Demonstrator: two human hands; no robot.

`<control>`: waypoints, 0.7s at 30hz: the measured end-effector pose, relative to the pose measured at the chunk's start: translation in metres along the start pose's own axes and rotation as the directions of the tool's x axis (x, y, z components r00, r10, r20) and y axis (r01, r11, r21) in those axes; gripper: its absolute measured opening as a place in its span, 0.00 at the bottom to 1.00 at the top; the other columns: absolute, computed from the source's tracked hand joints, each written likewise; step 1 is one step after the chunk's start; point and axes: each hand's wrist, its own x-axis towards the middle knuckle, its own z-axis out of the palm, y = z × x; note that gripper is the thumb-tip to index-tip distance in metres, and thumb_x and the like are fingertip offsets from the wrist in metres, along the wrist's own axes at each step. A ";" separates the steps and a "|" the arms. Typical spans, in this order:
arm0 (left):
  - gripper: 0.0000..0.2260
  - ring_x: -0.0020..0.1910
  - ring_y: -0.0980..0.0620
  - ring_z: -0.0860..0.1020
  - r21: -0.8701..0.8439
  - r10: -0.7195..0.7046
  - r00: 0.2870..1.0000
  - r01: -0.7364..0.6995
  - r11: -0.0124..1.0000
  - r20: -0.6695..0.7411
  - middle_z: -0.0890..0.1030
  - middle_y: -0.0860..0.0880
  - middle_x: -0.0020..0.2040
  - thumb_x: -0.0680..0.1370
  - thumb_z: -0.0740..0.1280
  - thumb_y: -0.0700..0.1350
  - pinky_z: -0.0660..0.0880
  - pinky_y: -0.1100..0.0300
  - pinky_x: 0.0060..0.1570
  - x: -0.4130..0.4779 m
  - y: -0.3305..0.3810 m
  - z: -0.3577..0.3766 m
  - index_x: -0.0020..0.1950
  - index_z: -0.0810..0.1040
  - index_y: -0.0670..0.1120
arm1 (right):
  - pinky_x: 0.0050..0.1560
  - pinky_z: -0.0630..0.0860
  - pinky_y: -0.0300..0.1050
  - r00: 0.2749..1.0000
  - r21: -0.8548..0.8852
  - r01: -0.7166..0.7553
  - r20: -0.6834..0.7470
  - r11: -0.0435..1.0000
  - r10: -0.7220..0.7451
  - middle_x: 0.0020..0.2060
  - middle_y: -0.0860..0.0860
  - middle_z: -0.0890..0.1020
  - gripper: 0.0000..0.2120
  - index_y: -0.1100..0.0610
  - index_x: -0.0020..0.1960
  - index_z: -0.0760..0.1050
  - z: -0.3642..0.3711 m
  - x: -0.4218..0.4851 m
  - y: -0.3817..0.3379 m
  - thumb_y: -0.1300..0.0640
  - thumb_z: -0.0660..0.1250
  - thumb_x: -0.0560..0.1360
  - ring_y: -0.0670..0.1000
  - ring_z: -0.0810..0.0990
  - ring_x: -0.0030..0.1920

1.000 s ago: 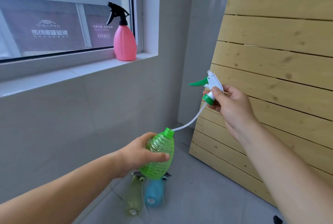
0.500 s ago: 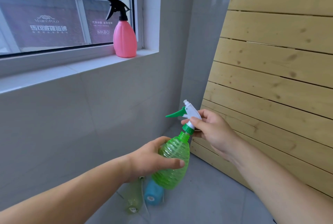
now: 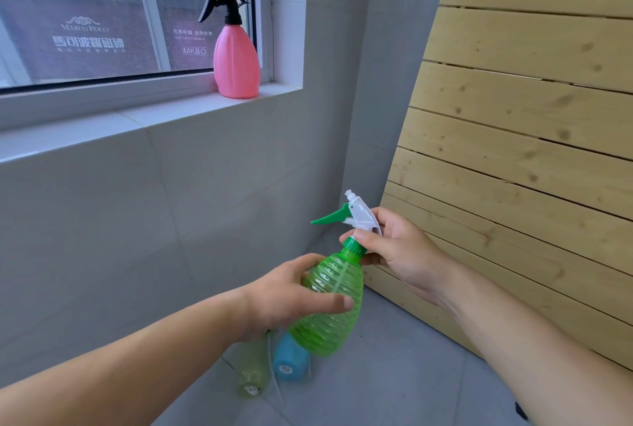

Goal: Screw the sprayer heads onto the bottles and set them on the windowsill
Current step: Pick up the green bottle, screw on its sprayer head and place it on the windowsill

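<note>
My left hand grips the ribbed green bottle around its belly and holds it tilted in the air. A white sprayer head with a green trigger and green collar sits on the bottle's neck. My right hand pinches that collar with thumb and fingers. A pink bottle with a black sprayer head stands upright on the white windowsill, near its right end.
On the grey floor below my hands lie a pale green bottle and a blue bottle, partly hidden by the green one. A slatted wooden panel leans against the wall on the right. A grey tiled wall runs under the sill.
The sprayer head, held high with its tube trailing into the bottle a second ago, came down onto the neck. Since half a second ago the hands have barely shifted.
</note>
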 end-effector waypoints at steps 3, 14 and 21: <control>0.21 0.46 0.53 0.86 -0.012 -0.007 1.000 0.007 1.000 0.005 0.87 0.46 0.54 0.73 0.78 0.42 0.80 0.64 0.37 -0.002 0.000 -0.002 0.65 0.78 0.50 | 0.52 0.80 0.49 0.998 -0.004 0.017 0.064 1.000 -0.016 0.52 0.57 0.84 0.13 0.60 0.61 0.72 -0.002 -0.001 0.002 0.65 0.66 0.77 0.50 0.82 0.48; 0.24 0.50 0.47 0.86 -0.001 -0.048 0.996 0.048 0.999 0.077 0.87 0.45 0.54 0.68 0.79 0.49 0.79 0.49 0.50 -0.002 0.003 -0.007 0.63 0.81 0.53 | 0.49 0.78 0.43 0.982 -0.017 0.064 0.181 0.998 -0.060 0.51 0.55 0.84 0.19 0.59 0.62 0.72 -0.013 0.003 0.005 0.63 0.68 0.72 0.49 0.83 0.52; 0.23 0.63 0.36 0.81 -0.024 -0.090 0.988 0.094 0.995 0.125 0.84 0.40 0.62 0.67 0.78 0.50 0.72 0.36 0.67 -0.002 0.004 -0.008 0.62 0.83 0.54 | 0.50 0.78 0.44 0.970 0.070 0.051 0.232 0.996 -0.066 0.51 0.56 0.84 0.20 0.60 0.62 0.72 -0.018 0.003 0.007 0.64 0.68 0.70 0.50 0.82 0.50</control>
